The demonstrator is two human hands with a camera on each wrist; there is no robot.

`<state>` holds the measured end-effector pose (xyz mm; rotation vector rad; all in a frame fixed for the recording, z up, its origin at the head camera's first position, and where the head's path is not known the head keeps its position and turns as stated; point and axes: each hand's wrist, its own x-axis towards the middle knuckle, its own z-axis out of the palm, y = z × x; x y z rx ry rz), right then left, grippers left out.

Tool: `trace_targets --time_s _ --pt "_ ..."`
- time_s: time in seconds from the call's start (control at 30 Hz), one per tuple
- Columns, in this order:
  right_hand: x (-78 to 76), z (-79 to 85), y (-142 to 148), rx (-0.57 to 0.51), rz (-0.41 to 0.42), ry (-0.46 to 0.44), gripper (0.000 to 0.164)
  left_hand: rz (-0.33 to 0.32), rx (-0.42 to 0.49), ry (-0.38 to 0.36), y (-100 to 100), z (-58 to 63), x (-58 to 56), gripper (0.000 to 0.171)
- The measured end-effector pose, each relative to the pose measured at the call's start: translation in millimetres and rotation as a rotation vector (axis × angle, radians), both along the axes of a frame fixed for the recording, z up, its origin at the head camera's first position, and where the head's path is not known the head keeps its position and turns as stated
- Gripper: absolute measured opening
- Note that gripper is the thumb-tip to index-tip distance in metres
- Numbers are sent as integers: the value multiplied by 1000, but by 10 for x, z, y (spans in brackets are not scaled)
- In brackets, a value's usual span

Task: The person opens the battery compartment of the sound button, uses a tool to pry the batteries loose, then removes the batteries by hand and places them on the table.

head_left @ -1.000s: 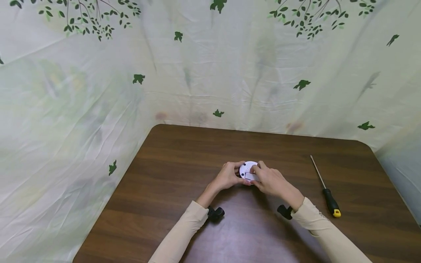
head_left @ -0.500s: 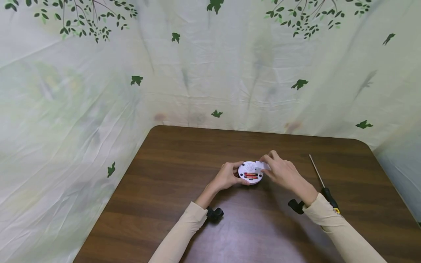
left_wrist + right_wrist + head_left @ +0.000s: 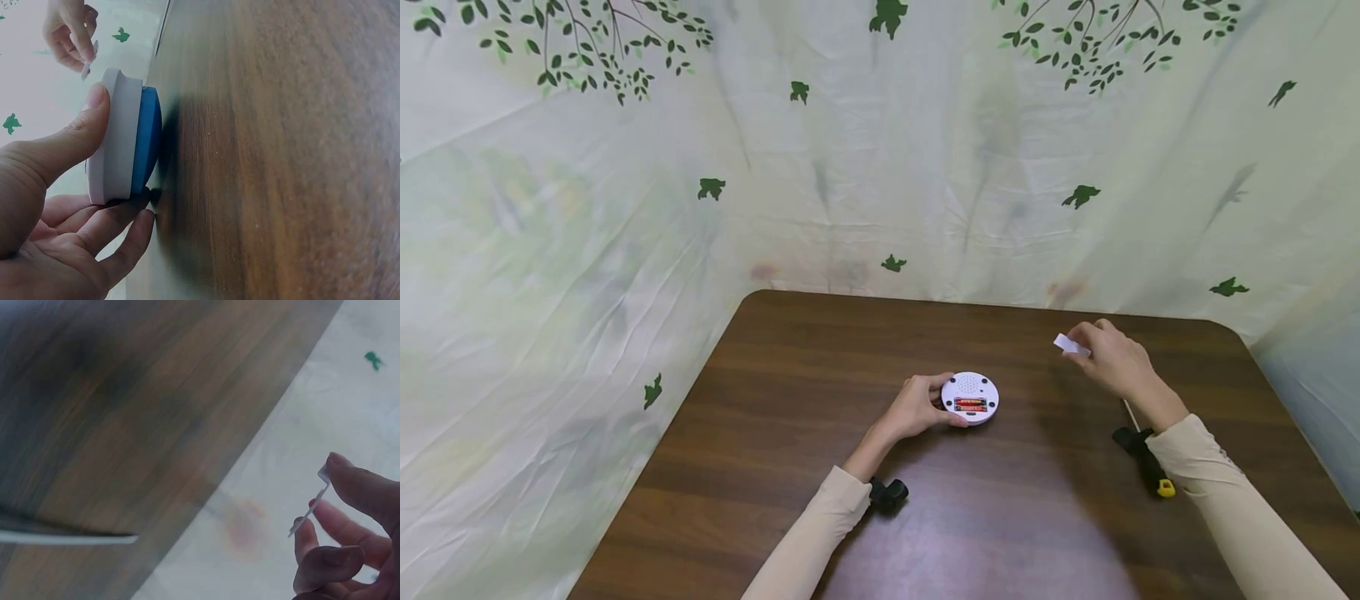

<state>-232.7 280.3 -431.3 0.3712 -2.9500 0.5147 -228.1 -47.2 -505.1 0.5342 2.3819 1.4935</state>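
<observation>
Two sleeves: beige; left sleeve at 8 o'clock, right sleeve near 4. Clock centred on the white round device in head view, 12 = far table edge.
Screwdriver: lying on the brown table, between 3 and 4 o'clock; black handle, yellow butt at near end, shaft partly hidden behind the right hand.
Left hand: at 9 o'clock, thumb and fingers gripping the device by its rim.
Device: in the left hand; white face up, blue side toward the table. Cannot tell if it touches the wood.
Batteries: two, red, side by side in the uncovered bay, 6 o'clock half of the face; small holes toward 12.
Right hand: between 2 and 3 o'clock, pinching the cover between thumb and fingers.
Cover: small, white, at 2 o'clock, well apart from the device.
Curtain: pale with green leaves, beyond the table, 12 o'clock.
</observation>
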Motion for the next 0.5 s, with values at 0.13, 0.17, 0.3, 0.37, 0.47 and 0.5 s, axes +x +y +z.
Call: trace_targets --time_s 0.13,0.17,0.3,0.37,0.47,0.5 --pt "-95 -35 164 -19 -68 -49 35 8 11 1 10 -3 10 81" --pt "-115 -54 201 -26 -82 -57 37 10 11 1 12 -6 13 81" --pt "-190 -137 313 -53 -139 -100 43 9 17 11 15 -14 29 81" --pt "-225 -177 351 -62 -170 -138 43 9 21 11 15 -14 37 81" --pt "-271 -237 380 -67 -220 -199 42 12 20 6 14 -10 45 81" --pt "-282 -254 390 -67 -233 -216 42 14 13 10 14 -9 47 82"
